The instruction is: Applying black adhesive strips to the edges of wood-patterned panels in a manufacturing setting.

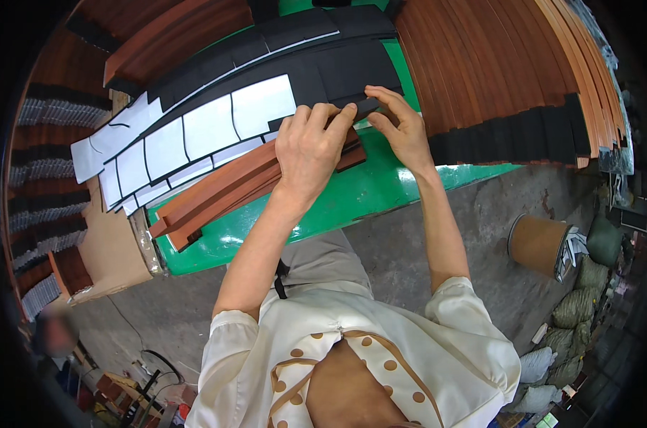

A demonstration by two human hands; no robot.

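My left hand point(311, 146) is closed over the end of a reddish-brown board point(227, 185), its fingers curled and thumb forward on a narrow black strip point(365, 108). The strip's right end pokes out past the thumb. My right hand point(405, 134) is beside that end, thumb and fingers curved apart with a gap between them. Several brown boards lie slantwise along the near edge of the green table point(266, 235). Just beyond them are overlapping black sheets point(348, 68) and white-faced pieces with black borders point(209, 125). What lies under my left palm is hidden.
A wide row of brown boards with black ends point(491, 71) fills the right side. Stacked boards with black and grey ends point(49, 171) stand at the left. Beyond the table, a brown drum point(534, 246) holding white scraps and several sacks point(577, 303) stand on the grey floor.
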